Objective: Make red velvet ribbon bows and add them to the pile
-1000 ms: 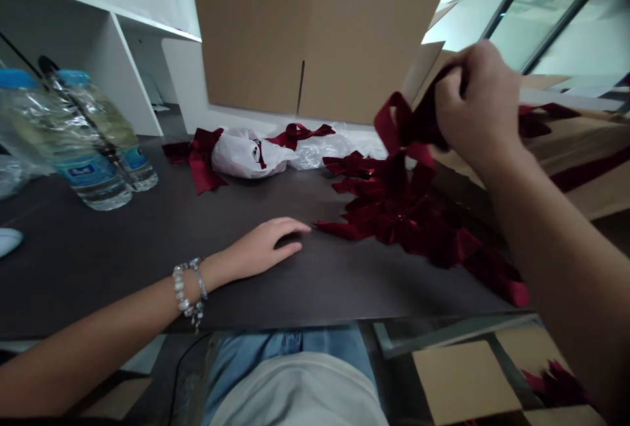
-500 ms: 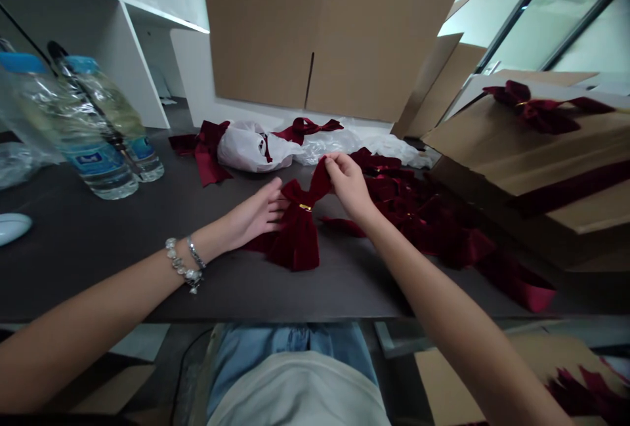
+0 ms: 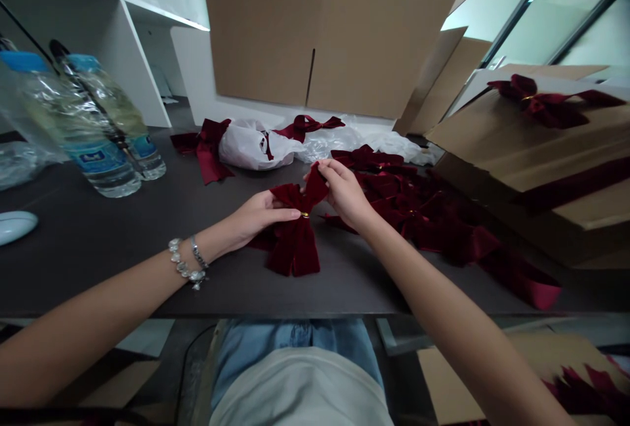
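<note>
A dark red velvet bow [image 3: 294, 242] with a small gold band at its knot lies on the dark table [image 3: 98, 242] in front of me. My left hand [image 3: 256, 216], with a bead bracelet on the wrist, pinches the bow's left loop near the knot. My right hand [image 3: 344, 193] pinches the right loop and lifts it slightly. The bow's tails rest flat on the table. To the right lies a heap of more red bows [image 3: 433, 222].
Two water bottles [image 3: 93, 130] stand at the back left. White plastic bags [image 3: 256, 147] and loose bows lie at the back. A large cardboard box [image 3: 335, 25] stands behind them. Flattened cardboard [image 3: 541, 144] with a bow on it sits at the right.
My right hand came down from the cardboard at the right with a bow and laid it on the table. My left hand moved onto it, and both hands now pinch its loops.
</note>
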`<move>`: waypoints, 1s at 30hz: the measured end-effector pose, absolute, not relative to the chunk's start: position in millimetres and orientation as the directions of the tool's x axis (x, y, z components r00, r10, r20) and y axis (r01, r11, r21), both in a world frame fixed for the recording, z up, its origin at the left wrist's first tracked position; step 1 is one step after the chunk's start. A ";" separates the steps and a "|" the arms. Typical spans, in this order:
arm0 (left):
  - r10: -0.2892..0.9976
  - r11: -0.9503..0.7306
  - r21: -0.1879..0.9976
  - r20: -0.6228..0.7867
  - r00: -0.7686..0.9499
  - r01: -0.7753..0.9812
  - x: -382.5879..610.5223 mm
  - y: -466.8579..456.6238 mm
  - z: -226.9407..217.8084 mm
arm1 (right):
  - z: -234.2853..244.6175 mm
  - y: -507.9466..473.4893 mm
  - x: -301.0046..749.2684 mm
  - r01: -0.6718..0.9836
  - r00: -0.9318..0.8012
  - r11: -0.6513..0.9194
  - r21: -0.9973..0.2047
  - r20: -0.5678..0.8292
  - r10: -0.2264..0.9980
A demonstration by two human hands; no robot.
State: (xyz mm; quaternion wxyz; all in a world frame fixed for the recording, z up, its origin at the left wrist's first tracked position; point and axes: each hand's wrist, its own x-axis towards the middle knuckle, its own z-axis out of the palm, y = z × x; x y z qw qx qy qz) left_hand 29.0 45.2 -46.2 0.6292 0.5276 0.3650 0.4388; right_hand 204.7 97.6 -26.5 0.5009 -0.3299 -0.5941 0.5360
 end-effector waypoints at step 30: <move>0.706 0.272 0.956 -0.277 0.651 0.112 1.1 53.2 -38.4 | -6.9 85.8 232.8 0.250 -0.913 0.161 -0.955 -0.177 0.367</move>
